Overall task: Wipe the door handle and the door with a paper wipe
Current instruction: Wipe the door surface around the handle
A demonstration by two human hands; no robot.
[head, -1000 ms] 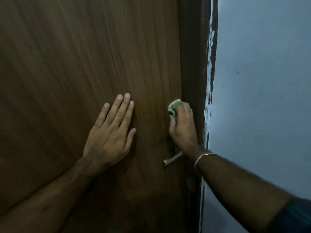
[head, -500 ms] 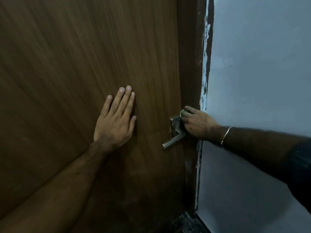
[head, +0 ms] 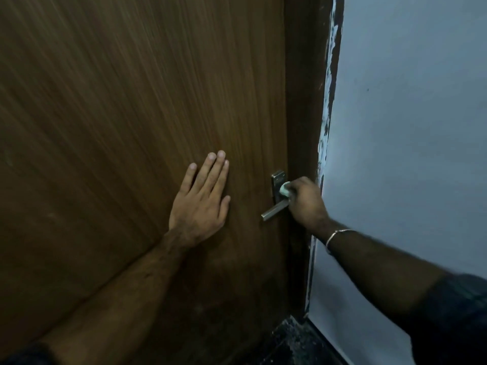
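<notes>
Head view: the left hand [head: 201, 204] lies flat, fingers spread open, on the brown door [head: 126, 133], bracing it. The right hand [head: 305, 204] is closed around a bunched pale-green paper wipe [head: 284, 188], pressed against the metal plate of the door handle [head: 275, 210] near the door's right edge. A second ago the wipe sat on the door just above the handle; it now rests on the handle's plate, with the lever bare below. Judgement: handle wiping is under way; the lever and most of the door panel remain to be covered.
</notes>
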